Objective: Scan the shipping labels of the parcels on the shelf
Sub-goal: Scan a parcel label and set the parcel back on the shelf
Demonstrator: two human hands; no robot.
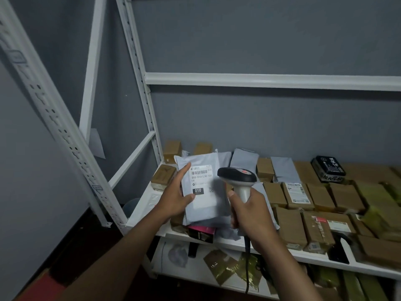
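Above the left end of the white shelf (pixel 217 241), the person holds a grey poly mailer (pixel 200 187) tilted up toward the camera, its white shipping label (pixel 202 181) facing out; barcode and a black "010" box are legible. Left hand (pixel 175 197) grips the mailer's left edge, thumb curled over the front near the label, remaining fingers hidden behind. Right hand (pixel 249 210) is wrapped tight round the handle of a handheld barcode scanner (pixel 237 178); scanner head sits just right of the label, overlapping the mailer's right edge, cable hanging down past the shelf front. Shelf surface carries brown cardboard boxes (pixel 297 216) in close rows toward the right end, further grey mailers (pixel 284 169) along the back edge, one black parcel (pixel 328 168) near the back right.
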